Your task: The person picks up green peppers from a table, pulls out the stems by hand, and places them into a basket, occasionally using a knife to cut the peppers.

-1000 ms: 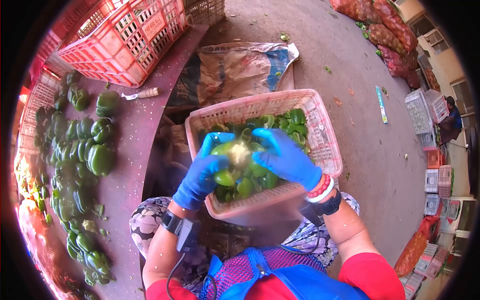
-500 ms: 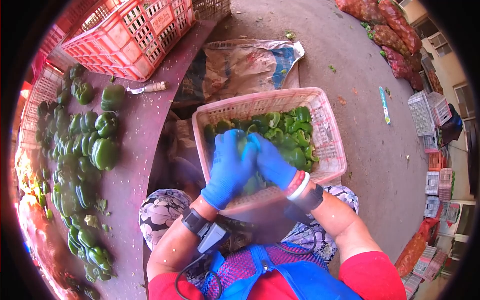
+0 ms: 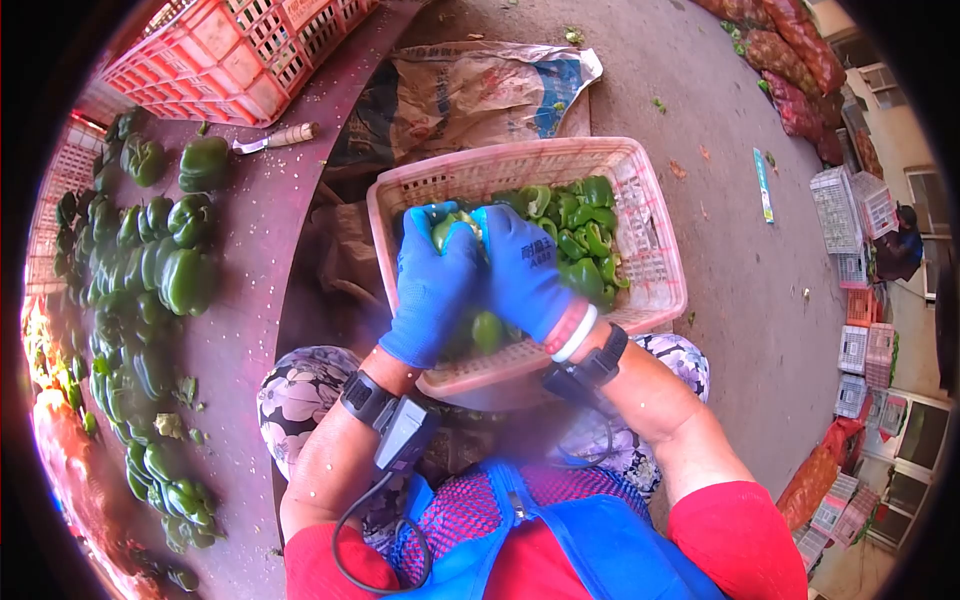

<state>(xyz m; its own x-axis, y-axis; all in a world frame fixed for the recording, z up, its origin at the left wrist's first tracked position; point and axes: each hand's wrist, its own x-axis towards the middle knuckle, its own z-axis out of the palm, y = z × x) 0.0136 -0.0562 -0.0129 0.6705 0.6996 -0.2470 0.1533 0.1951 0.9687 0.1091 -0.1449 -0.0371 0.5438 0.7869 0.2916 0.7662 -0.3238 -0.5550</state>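
Note:
Both hands wear blue gloves and come together over the left half of a pink plastic crate (image 3: 655,250). My left hand (image 3: 437,285) is closed around a green bell pepper (image 3: 447,232), and its pale inside shows between the hands. My right hand (image 3: 522,270) grips the same pepper from the other side, its fingertips partly hidden. Below them in the crate lie cut green pepper pieces (image 3: 580,235), several with their hollow insides facing up. One smooth pepper piece (image 3: 487,332) sits just under my hands.
Many whole green peppers (image 3: 185,282) spread over the purplish table (image 3: 250,230) at left. A knife (image 3: 275,138) lies there near a red crate (image 3: 215,60). Beyond the pink crate is a crumpled sack (image 3: 450,95). Filled mesh sacks (image 3: 800,50) and stacked crates (image 3: 838,210) line the right.
My hands have turned around the pepper, and its pale inside shows more clearly now. The whole view has shifted, so table and crate sit slightly higher and further left.

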